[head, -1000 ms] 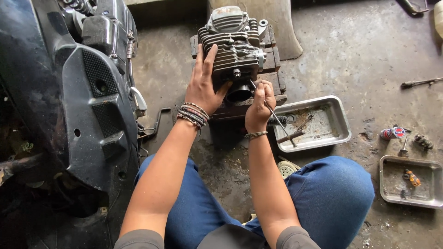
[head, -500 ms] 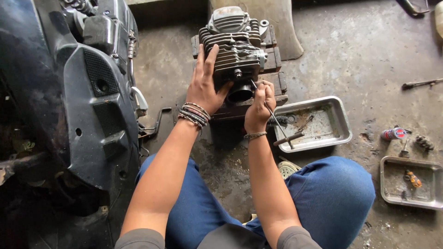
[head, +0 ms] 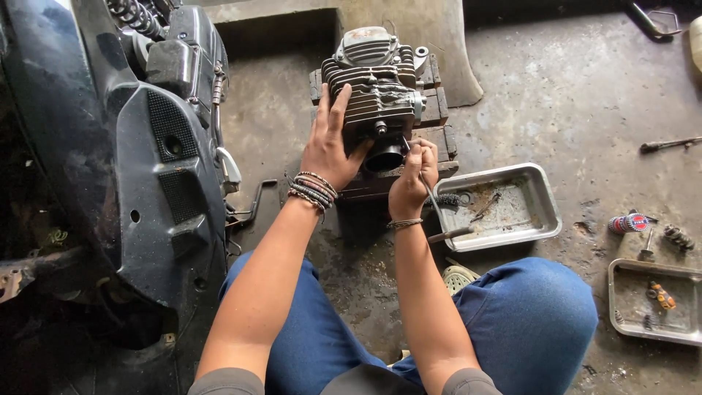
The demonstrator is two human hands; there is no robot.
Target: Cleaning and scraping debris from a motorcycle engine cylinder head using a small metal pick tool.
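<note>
Both hands were busy: my left hand (head: 327, 150) lay flat, fingers apart, on the engine (head: 376, 91), my right hand (head: 412, 179) clamped a thin tool (head: 431, 205) at six o'clock, work unfinished.

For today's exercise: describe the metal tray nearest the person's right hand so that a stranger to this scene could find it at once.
Start at the finned engine on wooden blocks at the top centre, steadied by the left hand. Just right of the right hand, on the concrete floor, lies a rectangular metal tray. Unlike the other tray by the knee, it sits closer to the engine and holds a dark brush.
</note>
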